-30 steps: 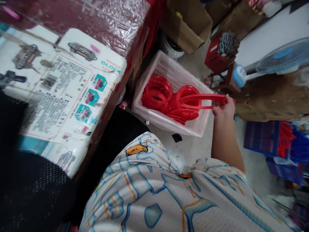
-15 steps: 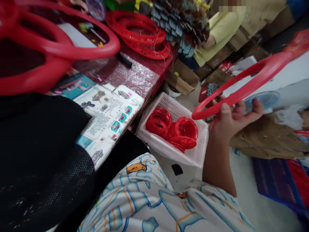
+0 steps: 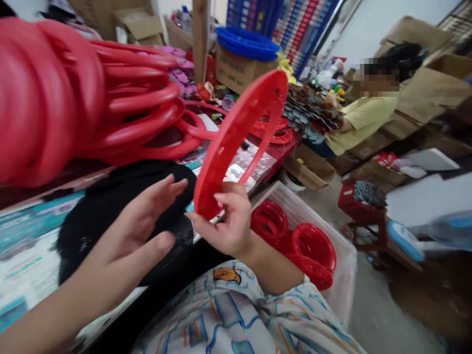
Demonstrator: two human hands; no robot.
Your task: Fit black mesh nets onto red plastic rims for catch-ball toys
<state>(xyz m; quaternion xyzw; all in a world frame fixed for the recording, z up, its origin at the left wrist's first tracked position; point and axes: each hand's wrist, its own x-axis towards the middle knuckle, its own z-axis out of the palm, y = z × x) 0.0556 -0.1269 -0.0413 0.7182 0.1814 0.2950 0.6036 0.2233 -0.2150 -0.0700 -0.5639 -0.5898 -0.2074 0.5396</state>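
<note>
My right hand (image 3: 224, 223) is closed on the lower edge of a red plastic ring (image 3: 236, 132), held upright and tilted in front of me. My left hand (image 3: 142, 228) is open, fingers stretched toward the ring without touching it, over a black mesh cloth (image 3: 110, 201). A big stack of red rings (image 3: 81, 93) fills the upper left, close to the camera and blurred. Below my right wrist, a white basket (image 3: 342, 255) on the floor holds more red rings (image 3: 311, 243).
A red table (image 3: 254, 157) with printed packaging (image 3: 22, 236) lies in front of me. A seated person in a yellow shirt (image 3: 357, 123) works at the back right. Cardboard boxes (image 3: 424, 83), a blue tub stack (image 3: 247, 44) and a fan (image 3: 435, 231) surround the floor space.
My right hand has brought the red ring from the right side above the basket to in front of me. My left hand has come into view, open. The camera has tilted up.
</note>
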